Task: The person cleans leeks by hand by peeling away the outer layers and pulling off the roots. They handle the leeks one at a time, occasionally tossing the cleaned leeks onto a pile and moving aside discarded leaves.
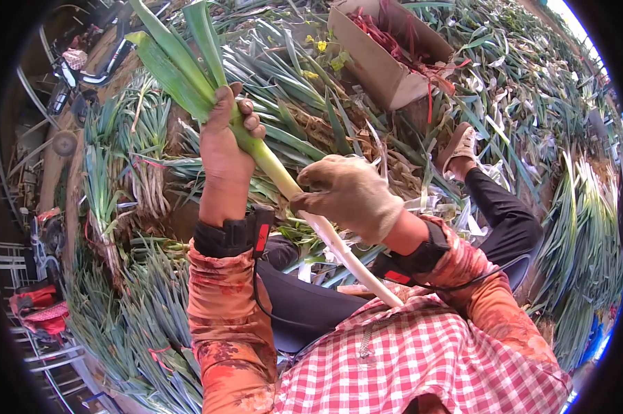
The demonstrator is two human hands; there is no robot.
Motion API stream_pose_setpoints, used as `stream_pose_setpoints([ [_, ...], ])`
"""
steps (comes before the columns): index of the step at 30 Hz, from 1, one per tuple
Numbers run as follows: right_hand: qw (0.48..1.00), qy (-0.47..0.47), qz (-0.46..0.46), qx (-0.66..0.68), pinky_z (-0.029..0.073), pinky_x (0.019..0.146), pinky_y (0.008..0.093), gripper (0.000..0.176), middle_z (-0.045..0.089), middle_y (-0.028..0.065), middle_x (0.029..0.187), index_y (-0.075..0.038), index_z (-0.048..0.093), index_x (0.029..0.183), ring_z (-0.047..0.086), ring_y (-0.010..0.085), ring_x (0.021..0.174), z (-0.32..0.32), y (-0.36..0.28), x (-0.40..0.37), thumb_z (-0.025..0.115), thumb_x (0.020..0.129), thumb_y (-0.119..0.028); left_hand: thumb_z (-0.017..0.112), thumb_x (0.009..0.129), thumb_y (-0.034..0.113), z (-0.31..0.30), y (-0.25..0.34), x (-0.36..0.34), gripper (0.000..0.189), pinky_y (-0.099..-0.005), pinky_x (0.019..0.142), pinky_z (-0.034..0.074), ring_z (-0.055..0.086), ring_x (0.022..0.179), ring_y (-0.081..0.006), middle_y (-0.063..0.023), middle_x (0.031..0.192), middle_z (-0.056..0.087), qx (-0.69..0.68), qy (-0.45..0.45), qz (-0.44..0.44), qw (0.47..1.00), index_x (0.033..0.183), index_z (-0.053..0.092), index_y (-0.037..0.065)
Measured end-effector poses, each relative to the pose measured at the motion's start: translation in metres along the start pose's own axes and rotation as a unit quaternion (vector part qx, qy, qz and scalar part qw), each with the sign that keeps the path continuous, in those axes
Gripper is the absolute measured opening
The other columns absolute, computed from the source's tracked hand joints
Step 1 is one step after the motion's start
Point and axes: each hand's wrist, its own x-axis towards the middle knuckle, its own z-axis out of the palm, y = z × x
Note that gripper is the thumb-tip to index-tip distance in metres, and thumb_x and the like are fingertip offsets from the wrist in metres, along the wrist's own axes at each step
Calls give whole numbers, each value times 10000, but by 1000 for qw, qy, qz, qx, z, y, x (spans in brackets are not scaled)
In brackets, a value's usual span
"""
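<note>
A single large leek (339, 245) slants across the middle of the view, green leaves up at the left and white end down by the checked apron (394, 355). My left hand (227, 134) is bare and wrapped around it where the leaves begin to spread. Lower down, my right hand (353, 195), in a dirty beige glove, has its fingertips closed on the pale stem. Part of the stem is hidden behind those gloved fingers. The white end reaches the apron's top edge.
Loose leeks and peeled leaves (290, 117) cover the ground ahead. A cardboard box (394, 55) holds red ties. Leek bundles lie at the left (145, 145) and right (584, 234). A shoe (460, 145) rests among the leaves. Wheeled vehicles (66, 90) stand at far left.
</note>
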Motion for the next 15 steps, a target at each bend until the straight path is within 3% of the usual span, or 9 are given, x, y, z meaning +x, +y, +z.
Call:
stream_pose_setpoints([
  [2, 1000, 11, -14, -19, 460, 653, 342, 322, 600, 155, 781, -35, 638, 882, 579, 285, 719, 9, 0, 8, 654, 715, -311, 610, 826, 242, 4, -4, -1, 303, -236, 495, 372, 450, 570, -109, -25, 735, 492, -11, 19, 12, 1000, 1027, 500, 43],
  [4, 997, -57, 56, -6, 457, 609, 367, 276, 587, 161, 698, -38, 641, 841, 583, 296, 656, 12, -5, 13, 628, 725, -288, 609, 829, 211, 5, -6, -1, 245, -243, 465, 370, 458, 540, -112, -26, 693, 492, 39, 93, 28, 995, 984, 526, 40],
  [5, 998, -29, 43, -19, 452, 569, 381, 245, 574, 159, 636, -41, 640, 795, 576, 301, 595, 15, -6, 12, 607, 729, -274, 606, 834, 190, 7, -7, -1, 193, -245, 442, 364, 455, 513, -109, -24, 661, 491, 31, 120, 30, 992, 937, 539, 41],
  [9, 997, -44, 42, -55, 451, 555, 373, 223, 580, 151, 640, -47, 638, 776, 571, 286, 584, 19, -10, 15, 609, 715, -259, 601, 840, 203, 5, -6, 4, 164, -238, 439, 361, 456, 511, -102, -13, 657, 488, 44, 150, 26, 987, 883, 526, 64],
  [11, 999, 30, -26, -30, 449, 533, 356, 164, 572, 136, 624, -50, 625, 726, 562, 273, 562, 26, -10, 10, 632, 690, -210, 604, 838, 204, 4, -3, 5, 164, -239, 436, 361, 456, 508, -102, -12, 655, 487, 49, 153, 20, 987, 882, 526, 66],
  [15, 990, -17, -121, 70, 445, 507, 327, 81, 544, 108, 590, -44, 597, 672, 539, 254, 529, 12, -1, -16, 648, 669, -107, 610, 833, 205, -1, 7, 4, 165, -245, 427, 360, 453, 497, -103, -12, 650, 485, 67, 194, 21, 978, 882, 528, 70],
])
